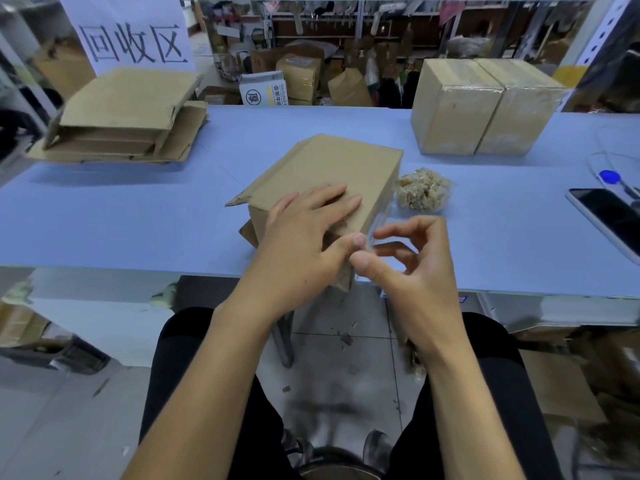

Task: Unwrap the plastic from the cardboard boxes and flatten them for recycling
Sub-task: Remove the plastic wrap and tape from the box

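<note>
Cardboard box (332, 178) lies at the desk (138, 220) near edge, left hand (304, 237) resting flat and open on top, right hand (408, 261) pinching clear plastic film (381, 216) at its corner. Thin film could tear short, or the overhanging box could tip floorward. Two wrapped boxes (485, 112) wait behind.

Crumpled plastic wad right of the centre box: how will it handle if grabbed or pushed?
The crumpled plastic wad looks thin and airy, so probably very light and squashy. Its irregular, bunched shape suggests it will skid rather than roll on the smooth table.
</note>
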